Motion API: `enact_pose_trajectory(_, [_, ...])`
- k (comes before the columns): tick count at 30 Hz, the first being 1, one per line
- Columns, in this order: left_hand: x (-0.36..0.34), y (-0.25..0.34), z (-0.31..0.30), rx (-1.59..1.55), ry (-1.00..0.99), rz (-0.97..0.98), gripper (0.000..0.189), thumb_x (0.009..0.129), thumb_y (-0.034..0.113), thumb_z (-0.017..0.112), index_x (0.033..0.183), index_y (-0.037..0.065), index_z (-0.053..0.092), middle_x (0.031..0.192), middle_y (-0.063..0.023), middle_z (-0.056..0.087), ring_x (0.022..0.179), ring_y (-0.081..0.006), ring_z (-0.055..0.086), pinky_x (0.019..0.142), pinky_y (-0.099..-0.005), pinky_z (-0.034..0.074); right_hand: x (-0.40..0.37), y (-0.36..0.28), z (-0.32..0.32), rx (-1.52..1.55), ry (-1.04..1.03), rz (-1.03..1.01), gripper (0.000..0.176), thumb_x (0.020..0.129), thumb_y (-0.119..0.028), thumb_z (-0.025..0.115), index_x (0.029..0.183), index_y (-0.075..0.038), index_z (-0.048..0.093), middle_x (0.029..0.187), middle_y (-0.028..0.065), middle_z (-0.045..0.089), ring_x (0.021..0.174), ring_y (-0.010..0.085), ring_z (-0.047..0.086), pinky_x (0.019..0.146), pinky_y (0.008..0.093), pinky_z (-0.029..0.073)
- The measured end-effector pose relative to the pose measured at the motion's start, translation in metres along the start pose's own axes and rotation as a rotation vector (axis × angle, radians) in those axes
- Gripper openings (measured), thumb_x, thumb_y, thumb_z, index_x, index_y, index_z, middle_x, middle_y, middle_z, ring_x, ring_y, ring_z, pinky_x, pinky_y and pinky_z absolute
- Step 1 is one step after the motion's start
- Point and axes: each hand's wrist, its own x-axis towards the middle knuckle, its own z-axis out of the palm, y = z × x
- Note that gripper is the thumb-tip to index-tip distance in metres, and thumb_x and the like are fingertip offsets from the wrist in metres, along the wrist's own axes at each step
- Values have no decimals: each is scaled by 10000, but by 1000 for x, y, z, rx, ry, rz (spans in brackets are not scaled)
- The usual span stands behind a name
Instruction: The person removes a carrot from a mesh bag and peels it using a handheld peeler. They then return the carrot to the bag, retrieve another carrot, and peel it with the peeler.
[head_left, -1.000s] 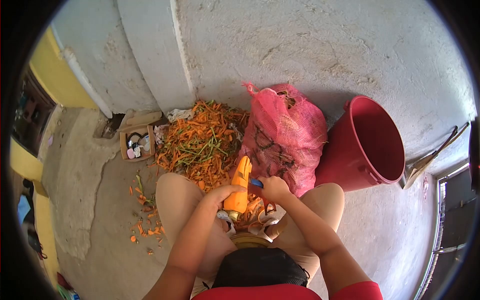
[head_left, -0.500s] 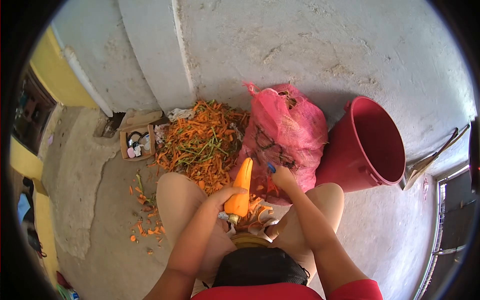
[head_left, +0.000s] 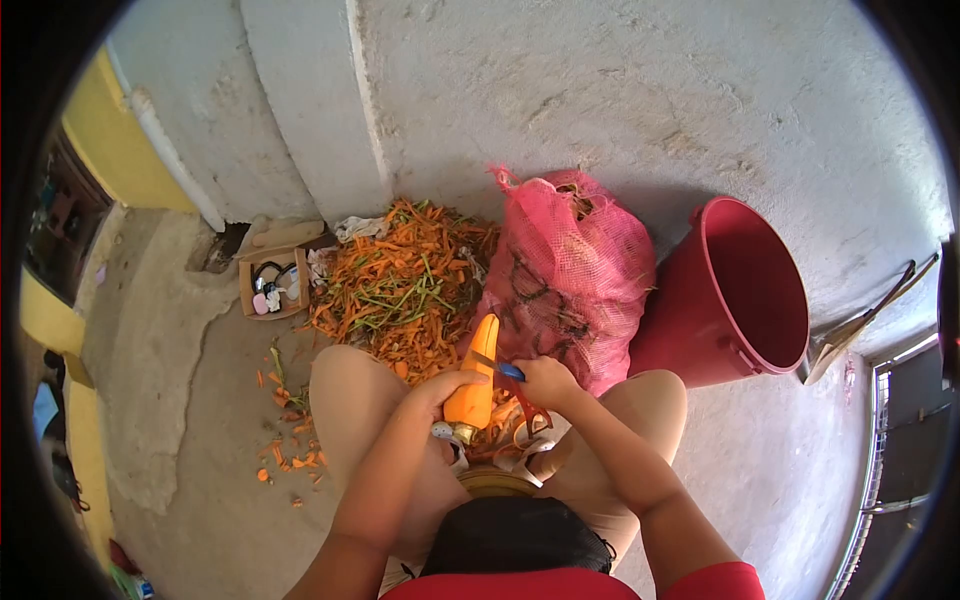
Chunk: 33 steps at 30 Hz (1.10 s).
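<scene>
One grip, left hand (head_left: 445, 388): wrapped round thick end of carrot (head_left: 468, 404).
Carrot: lower centre of frame, tip up-frame. Probably firm, some heft, slick where bare; best held at stem end.
Right hand (head_left: 548, 382): clenched on blue-handled knife (head_left: 508, 370), blade across carrot.
Around: carton (head_left: 246, 287) mid-left, peelings pile (head_left: 400, 290) left of centre, mesh sack (head_left: 585, 265) centre, red bucket (head_left: 690, 325) centre-right.
In the way: knees (head_left: 338, 378) either side, sack near tip.
</scene>
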Motion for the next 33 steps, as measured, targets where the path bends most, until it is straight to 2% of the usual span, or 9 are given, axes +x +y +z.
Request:
enact_pose_trajectory(4, [-9, 1, 12, -6, 6, -12, 407, 691, 162, 633, 1006, -23, 455, 845, -169, 560, 748, -294, 594, 664, -403, 501, 17, 23, 8, -83, 55, 133, 172, 748, -194, 481, 853, -92, 569, 752, 169, 591, 733, 352, 578, 663, 447, 459])
enact_pose_trajectory(7, [-3, -1, 6, -25, -20, -53, 408, 693, 165, 630, 1010, -23, 455, 839, -164, 562, 732, -291, 597, 661, -398, 502, 27, 30, 14, -72, 134, 120, 180, 702, -186, 513, 815, -63, 581, 704, 196, 584, 700, 366, 579, 635, 441, 471])
enact_pose_trajectory(10, [-9, -2, 15, 2, -92, -32, 410, 692, 168, 630, 1013, -18, 455, 838, -156, 564, 724, -286, 598, 656, -394, 503, 39, 59, 14, 41, -13, 427, 245, 745, -207, 477, 842, -4, 576, 821, 217, 590, 792, 355, 583, 710, 425, 467])
enact_pose_trajectory(13, [-12, -4, 18, 27, -81, 23, 421, 688, 192, 634, 1012, -10, 458, 840, -148, 568, 723, -281, 597, 656, -392, 502, 44, 81, 26, 6, 56, 430, 265, 733, -199, 474, 810, 32, 579, 830, 233, 588, 809, 358, 582, 725, 427, 463])
enact_pose_trajectory(17, [-6, 2, 5, -73, -34, 31, 423, 690, 207, 634, 1013, -3, 460, 841, -147, 568, 744, -280, 594, 663, -394, 500, 41, 66, 26, 98, 176, 325, 221, 719, -184, 472, 803, -13, 583, 771, 235, 579, 779, 381, 566, 705, 451, 448])
enact_pose_trajectory(23, [0, 3, 1, -105, 2, 6, 420, 693, 214, 633, 1008, -4, 460, 852, -152, 565, 766, -285, 591, 679, -399, 500, 3, 9, -11, 121, 65, -67, 173, 723, -182, 481, 839, -111, 588, 658, 180, 558, 638, 363, 545, 583, 433, 422])
enact_pose_trajectory(26, [0, 4, 1, -97, -4, -16, 407, 692, 187, 634, 1005, -2, 456, 857, -158, 560, 761, -285, 591, 672, -402, 501, -3, 1, -13, 95, -61, -106, 173, 740, -187, 464, 828, -83, 572, 701, 177, 569, 693, 351, 547, 624, 444, 421])
enact_pose_trajectory(29, [-5, 4, 6, -50, -32, 25, 391, 691, 137, 630, 1011, 9, 446, 855, -160, 555, 752, -286, 590, 655, -403, 503, 1, 10, 0, 132, -56, -159, 160, 734, -184, 485, 838, -119, 588, 666, 162, 567, 636, 341, 552, 584, 426, 423])
enact_pose_trajectory(33, [-9, 4, 11, -12, -24, 60, 389, 688, 87, 624, 1022, 27, 433, 844, -154, 550, 741, -286, 590, 638, -402, 506, 0, 7, 4, 72, 8, -145, 168, 731, -190, 487, 842, -118, 591, 691, 159, 575, 660, 337, 559, 606, 429, 433])
